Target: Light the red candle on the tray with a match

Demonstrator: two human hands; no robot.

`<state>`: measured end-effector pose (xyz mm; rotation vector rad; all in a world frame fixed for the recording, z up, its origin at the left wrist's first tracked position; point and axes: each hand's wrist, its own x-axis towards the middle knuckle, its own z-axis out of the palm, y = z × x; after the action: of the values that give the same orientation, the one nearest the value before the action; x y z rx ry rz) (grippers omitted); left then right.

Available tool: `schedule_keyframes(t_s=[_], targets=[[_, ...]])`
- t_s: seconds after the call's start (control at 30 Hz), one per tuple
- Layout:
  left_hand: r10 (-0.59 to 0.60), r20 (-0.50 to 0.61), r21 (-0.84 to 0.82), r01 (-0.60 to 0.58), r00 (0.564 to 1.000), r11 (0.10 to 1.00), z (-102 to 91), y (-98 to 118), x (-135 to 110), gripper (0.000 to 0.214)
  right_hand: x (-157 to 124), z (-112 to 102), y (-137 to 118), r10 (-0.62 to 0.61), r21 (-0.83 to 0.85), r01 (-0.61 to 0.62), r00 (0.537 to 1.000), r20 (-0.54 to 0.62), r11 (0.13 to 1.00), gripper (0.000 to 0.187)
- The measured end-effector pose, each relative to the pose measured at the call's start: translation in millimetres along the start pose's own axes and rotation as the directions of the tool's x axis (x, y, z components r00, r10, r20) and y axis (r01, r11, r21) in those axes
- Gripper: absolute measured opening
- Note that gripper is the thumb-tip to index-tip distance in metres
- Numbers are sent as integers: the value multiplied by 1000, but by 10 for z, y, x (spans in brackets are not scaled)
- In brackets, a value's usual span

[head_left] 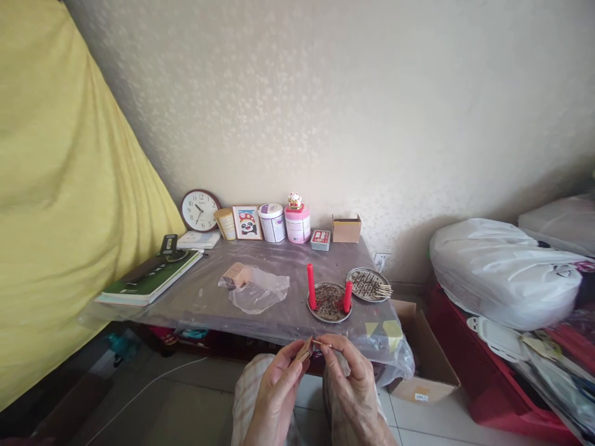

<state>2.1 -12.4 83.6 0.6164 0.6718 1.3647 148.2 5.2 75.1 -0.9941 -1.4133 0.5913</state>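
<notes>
My left hand [279,387] is closed around a small brown matchbox [305,351], in front of the table's near edge. Between the thumb and fingers of my right hand [349,378] is a thin matchstick [321,344], with one end close to the matchbox's side; whether they touch I cannot tell. Just beyond my hands, two red candles, a taller one [311,287] and a shorter one [348,297], stand upright on a round metal plate [329,319]. Behind it to the right, a second plate [360,272] carries several pale sticks [383,290] at its rim.
A plastic-covered table [195,303] holds a crumpled clear bag [260,288] with brown boxes [236,274]. Along the wall stand a clock [199,210], tins [297,226] and a cardboard box [346,230]. A green book [149,279] lies left; a carton [430,362] sits right.
</notes>
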Motion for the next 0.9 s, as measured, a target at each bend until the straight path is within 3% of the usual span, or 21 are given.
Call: schedule_keyframes(t_s=[0.1, 0.23, 0.43, 0.9], targets=[[12, 16, 0, -12, 1000, 1000, 0, -1, -3, 24, 28, -1, -78, -146, -115, 147, 989, 21, 982, 23], [21, 2, 22, -21, 1000, 1000, 2, 14, 5, 23, 51, -15, -117, -182, -197, 185, 983, 32, 963, 19], [35, -11, 46, -34, 999, 998, 24, 49, 18, 23, 69, -38, -103, -249, -209, 275, 958, 143, 938, 25], [40, -44, 38, -38, 998, 999, 108, 104, 33, 23, 165, 7, -158, -410, -220, 412, 910, 54, 885, 21]])
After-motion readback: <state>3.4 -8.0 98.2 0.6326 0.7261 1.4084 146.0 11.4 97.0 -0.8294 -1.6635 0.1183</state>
